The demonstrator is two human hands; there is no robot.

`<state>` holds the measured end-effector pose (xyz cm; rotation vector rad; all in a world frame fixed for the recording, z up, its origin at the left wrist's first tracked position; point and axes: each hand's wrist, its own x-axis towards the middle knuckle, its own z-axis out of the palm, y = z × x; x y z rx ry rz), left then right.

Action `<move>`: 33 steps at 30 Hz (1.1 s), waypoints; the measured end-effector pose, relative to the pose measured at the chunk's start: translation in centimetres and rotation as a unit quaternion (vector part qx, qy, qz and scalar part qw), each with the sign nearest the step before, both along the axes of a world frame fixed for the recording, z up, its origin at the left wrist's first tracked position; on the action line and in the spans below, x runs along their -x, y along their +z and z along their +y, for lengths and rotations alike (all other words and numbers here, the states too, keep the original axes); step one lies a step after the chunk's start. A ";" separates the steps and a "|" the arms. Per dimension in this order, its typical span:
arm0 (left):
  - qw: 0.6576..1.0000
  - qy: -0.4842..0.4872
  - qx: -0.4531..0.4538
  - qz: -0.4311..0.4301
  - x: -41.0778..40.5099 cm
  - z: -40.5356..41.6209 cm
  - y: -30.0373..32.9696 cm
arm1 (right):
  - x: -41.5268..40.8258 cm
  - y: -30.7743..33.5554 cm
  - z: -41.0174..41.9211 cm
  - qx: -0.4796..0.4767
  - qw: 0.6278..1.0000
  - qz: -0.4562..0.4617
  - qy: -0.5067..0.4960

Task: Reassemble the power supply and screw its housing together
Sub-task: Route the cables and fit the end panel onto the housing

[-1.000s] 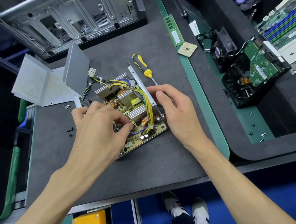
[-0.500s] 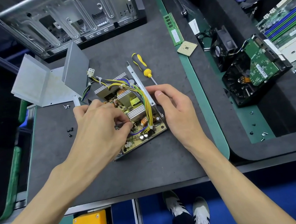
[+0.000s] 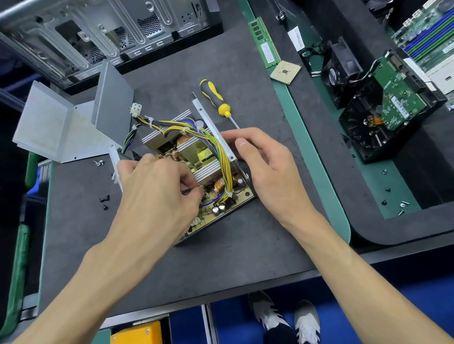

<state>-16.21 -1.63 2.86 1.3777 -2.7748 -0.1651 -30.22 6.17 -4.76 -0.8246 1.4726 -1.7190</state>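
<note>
While open on the dark tabletop (image 3: 231,258) at frame centre, power supply (image 3: 208,174) gripped from both sides. Left hand (image 3: 154,201) curled over its board, fingertips pinched among parts beside a copper coil; whether anything is pinched cannot be told. Right hand (image 3: 266,169) curled round the right metal wall. Screwdriver (image 3: 214,98) just above. Cover (image 3: 69,126) at upper left. Loose screws (image 3: 104,199) at left.
</note>
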 end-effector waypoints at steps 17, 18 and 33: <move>0.997 -0.013 0.073 -0.020 -0.5 0.9 -0.2 | -0.1 0.1 0.1 0.001 1.000 0.006 -0.003; 0.997 -0.010 0.070 -0.008 -0.7 0.9 -0.1 | -0.1 0.2 0.1 0.000 1.000 0.005 -0.004; 0.997 0.005 0.051 0.056 -1.1 1.0 -0.8 | -0.2 0.4 0.1 0.014 1.000 0.014 -0.008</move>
